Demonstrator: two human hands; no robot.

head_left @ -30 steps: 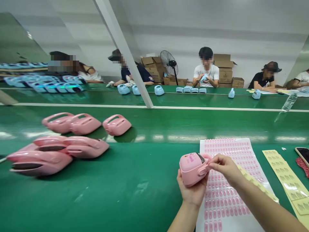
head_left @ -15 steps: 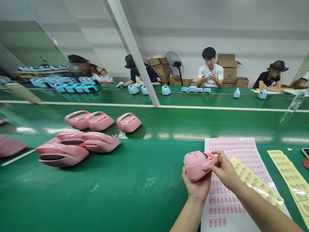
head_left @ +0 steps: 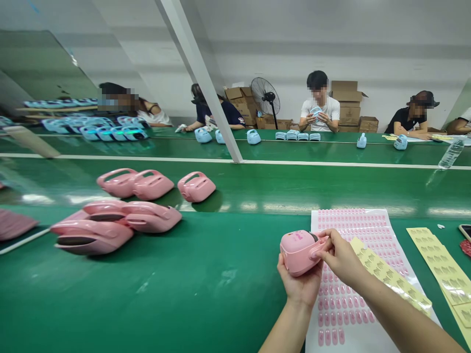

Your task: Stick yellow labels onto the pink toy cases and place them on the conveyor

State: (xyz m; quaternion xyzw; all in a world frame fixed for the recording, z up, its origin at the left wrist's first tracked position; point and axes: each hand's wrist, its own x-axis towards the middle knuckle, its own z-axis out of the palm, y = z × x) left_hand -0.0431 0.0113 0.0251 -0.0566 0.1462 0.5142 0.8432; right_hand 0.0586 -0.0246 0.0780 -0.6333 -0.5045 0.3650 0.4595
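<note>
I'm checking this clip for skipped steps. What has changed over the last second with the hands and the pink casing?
Hardly anything. The left hand still cradles the pink casing from below, and the right hand keeps its fingers pinched at the casing's right end, above the sticker sheet. Only the view swung a little, so the loose pink casings sit further right in the picture.

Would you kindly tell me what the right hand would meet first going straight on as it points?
The pink device in the left hand; the right hand points left, and its fingertips seem to touch the device's near end.
</note>
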